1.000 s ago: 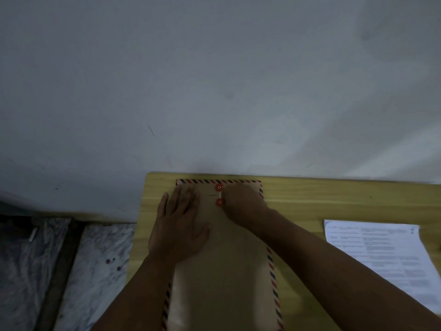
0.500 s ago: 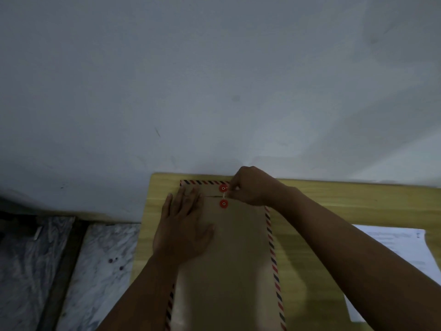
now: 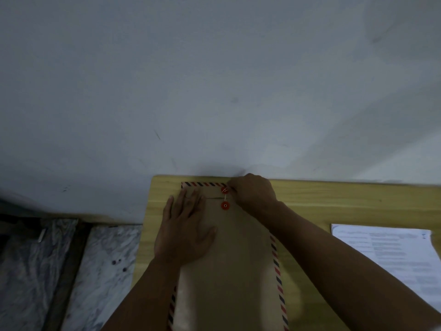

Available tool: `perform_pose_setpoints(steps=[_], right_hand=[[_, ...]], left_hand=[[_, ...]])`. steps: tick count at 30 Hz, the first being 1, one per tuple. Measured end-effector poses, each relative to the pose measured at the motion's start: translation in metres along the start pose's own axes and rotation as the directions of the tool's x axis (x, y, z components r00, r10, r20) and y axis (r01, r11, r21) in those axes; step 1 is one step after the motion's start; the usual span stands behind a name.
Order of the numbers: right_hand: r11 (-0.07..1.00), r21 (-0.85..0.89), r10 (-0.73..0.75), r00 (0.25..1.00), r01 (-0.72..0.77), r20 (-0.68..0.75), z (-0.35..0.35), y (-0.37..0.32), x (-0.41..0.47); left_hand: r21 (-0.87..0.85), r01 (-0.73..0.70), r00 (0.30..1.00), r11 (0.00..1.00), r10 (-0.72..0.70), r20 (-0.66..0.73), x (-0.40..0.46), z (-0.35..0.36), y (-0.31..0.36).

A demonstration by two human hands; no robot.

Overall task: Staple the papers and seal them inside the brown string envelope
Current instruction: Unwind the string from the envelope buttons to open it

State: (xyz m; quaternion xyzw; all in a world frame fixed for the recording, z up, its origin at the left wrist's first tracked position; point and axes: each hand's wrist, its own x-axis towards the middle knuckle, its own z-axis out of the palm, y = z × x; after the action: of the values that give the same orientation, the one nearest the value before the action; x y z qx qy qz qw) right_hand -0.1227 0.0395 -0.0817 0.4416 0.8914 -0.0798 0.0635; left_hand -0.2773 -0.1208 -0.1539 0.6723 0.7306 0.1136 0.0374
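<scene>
A brown string envelope [image 3: 229, 266] with a red-and-blue striped border lies lengthwise on the wooden table [image 3: 334, 199], its flap folded down at the far end. Two red buttons sit there, the upper button [image 3: 224, 190] on the flap and the lower button [image 3: 225, 205] on the body, joined by a thin white string [image 3: 224, 198]. My left hand [image 3: 185, 229] presses flat on the envelope's left part. My right hand [image 3: 254, 191] is beside the upper button, fingers curled and pinching the string.
A printed white sheet [image 3: 391, 256] lies on the table to the right of my right forearm. A pale wall rises directly behind the table. Marbled floor [image 3: 47, 271] shows past the table's left edge.
My right hand has circled from over the lower button to the far right side of the upper button, drawing the string with it. My left hand has stayed flat on the envelope.
</scene>
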Motion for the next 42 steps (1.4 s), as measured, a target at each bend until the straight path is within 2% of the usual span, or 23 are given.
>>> perform_pose_setpoints(steps=[5, 8, 11, 15, 20, 25, 27, 30, 32, 34, 37, 39, 42], right_hand=[[0.981, -0.133, -0.143, 0.99, 0.141, -0.006, -0.005, -0.006, 0.012], [0.931, -0.272, -0.246, 0.969, 0.244, 0.026, -0.007, -0.012, 0.019], [0.892, -0.352, -0.283, 0.958, 0.282, 0.051, -0.007, -0.011, 0.023], [0.91, -0.315, -0.273, 0.962, 0.268, 0.031, -0.011, -0.008, 0.023], [0.895, -0.267, -0.361, 0.932, 0.358, 0.04, -0.004, -0.023, 0.024], [0.976, -0.185, -0.137, 0.986, 0.118, -0.094, -0.016, -0.013, 0.019], [0.991, -0.126, -0.043, 0.999, 0.04, -0.02, -0.021, -0.004, 0.012], [0.99, -0.127, 0.077, 0.99, -0.062, 0.12, -0.028, 0.009, -0.002], [0.997, -0.053, 0.071, 0.986, -0.064, 0.153, -0.032, 0.012, -0.01], [0.99, 0.142, -0.015, 0.996, 0.003, 0.089, -0.035, 0.011, -0.013], [0.851, 0.499, -0.188, 0.982, 0.164, -0.002, -0.043, -0.004, -0.012], [0.742, 0.649, -0.282, 0.956, 0.166, 0.077, -0.044, -0.015, -0.015], [0.732, 0.664, -0.398, 0.886, 0.149, 0.239, -0.034, -0.019, -0.024]], left_hand=[[0.001, -0.003, 1.0, 1.0, 0.003, -0.008, -0.001, 0.0, 0.0], [0.007, -0.006, 1.0, 1.0, 0.006, 0.012, 0.0, 0.0, -0.001], [0.009, -0.005, 1.0, 1.0, 0.005, 0.017, 0.0, 0.0, -0.001], [0.005, -0.002, 1.0, 1.0, 0.002, 0.006, 0.0, 0.0, -0.002], [0.011, -0.001, 1.0, 1.0, 0.0, 0.025, 0.0, 0.0, -0.001], [0.0, 0.007, 0.999, 1.0, -0.007, 0.042, 0.001, -0.003, -0.001], [-0.004, 0.008, 0.999, 1.0, -0.008, 0.049, 0.001, -0.003, -0.001], [0.004, 0.009, 0.999, 1.0, -0.009, 0.048, 0.001, -0.003, -0.001], [-0.002, 0.005, 0.999, 1.0, -0.004, 0.036, 0.0, -0.002, -0.001], [-0.004, -0.001, 1.0, 1.0, 0.001, 0.026, -0.001, -0.001, -0.001], [-0.003, -0.003, 1.0, 1.0, 0.003, 0.021, 0.0, -0.001, -0.001], [0.008, -0.002, 0.999, 1.0, 0.002, 0.032, 0.001, 0.0, -0.001], [0.022, -0.01, 0.999, 1.0, 0.009, 0.038, 0.0, 0.001, -0.002]])
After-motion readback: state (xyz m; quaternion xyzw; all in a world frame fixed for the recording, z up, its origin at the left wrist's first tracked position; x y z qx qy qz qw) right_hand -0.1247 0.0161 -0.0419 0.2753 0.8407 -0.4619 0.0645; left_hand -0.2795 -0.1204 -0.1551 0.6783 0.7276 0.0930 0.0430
